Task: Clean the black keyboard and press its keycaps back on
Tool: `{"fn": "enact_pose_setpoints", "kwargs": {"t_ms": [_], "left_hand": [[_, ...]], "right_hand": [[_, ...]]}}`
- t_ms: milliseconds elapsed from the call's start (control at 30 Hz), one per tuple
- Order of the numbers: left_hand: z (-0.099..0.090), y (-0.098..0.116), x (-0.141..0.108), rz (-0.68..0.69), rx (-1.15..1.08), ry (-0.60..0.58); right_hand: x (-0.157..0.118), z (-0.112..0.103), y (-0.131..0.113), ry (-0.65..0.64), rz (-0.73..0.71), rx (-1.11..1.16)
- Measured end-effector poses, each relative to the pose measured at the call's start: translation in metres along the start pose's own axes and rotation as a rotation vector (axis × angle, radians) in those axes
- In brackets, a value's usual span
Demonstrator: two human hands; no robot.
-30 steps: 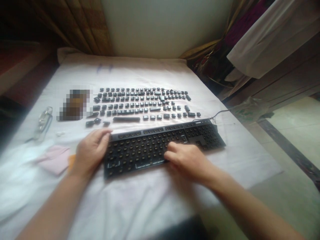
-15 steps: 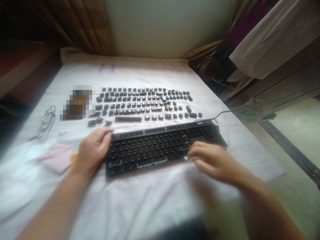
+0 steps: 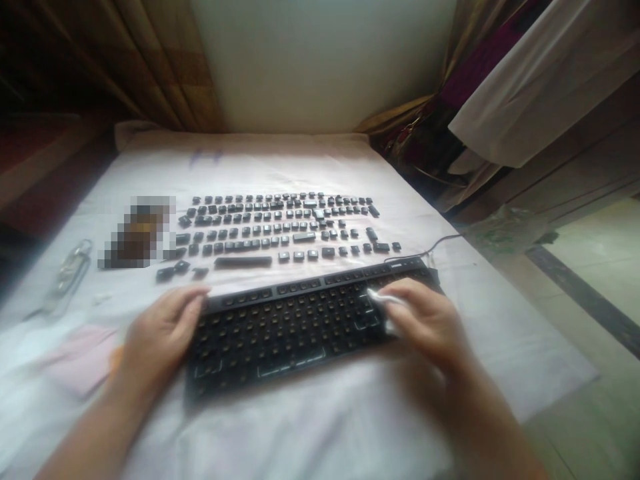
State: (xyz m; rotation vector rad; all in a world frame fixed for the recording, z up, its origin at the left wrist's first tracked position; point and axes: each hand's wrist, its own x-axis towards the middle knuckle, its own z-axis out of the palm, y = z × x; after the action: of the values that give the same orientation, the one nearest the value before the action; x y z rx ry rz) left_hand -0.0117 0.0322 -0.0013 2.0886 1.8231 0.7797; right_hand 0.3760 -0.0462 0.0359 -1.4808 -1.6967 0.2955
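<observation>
A black keyboard (image 3: 285,327) with its keycaps off lies slightly slanted on the pale sheet. Its left end is gripped by my left hand (image 3: 163,330), thumb at the upper left corner. My right hand (image 3: 425,320) pinches a small white cloth (image 3: 381,297) over the right part of the keyboard, near the outlined enter-key area. Beyond the keyboard, loose black keycaps (image 3: 257,235) are laid out in rows, with a long space bar (image 3: 243,262) in the nearest row.
At the left are a pixelated object (image 3: 140,233), a clear looped item (image 3: 75,267), a pink cloth (image 3: 83,357) and white fabric. A cable (image 3: 440,243) runs off the back right. Draped fabric (image 3: 520,93) hangs at the upper right.
My right hand has moved from the keyboard's front edge up over its keys, and the white cloth shows more. The camera view has shifted, so the keyboard and keycaps sit lower in the picture.
</observation>
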Motion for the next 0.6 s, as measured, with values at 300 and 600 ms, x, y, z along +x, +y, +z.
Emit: {"fn": "enact_pose_setpoints", "kwargs": {"t_ms": [300,600], "left_hand": [[-0.006,0.002,-0.002,-0.115,0.064,-0.029],[-0.004,0.01,-0.008,-0.152,0.047,0.024]], "right_hand": [[-0.003,0.006,0.001,-0.011,-0.079,0.057],[-0.002,0.002,-0.004,-0.012,-0.048,0.021]]}}
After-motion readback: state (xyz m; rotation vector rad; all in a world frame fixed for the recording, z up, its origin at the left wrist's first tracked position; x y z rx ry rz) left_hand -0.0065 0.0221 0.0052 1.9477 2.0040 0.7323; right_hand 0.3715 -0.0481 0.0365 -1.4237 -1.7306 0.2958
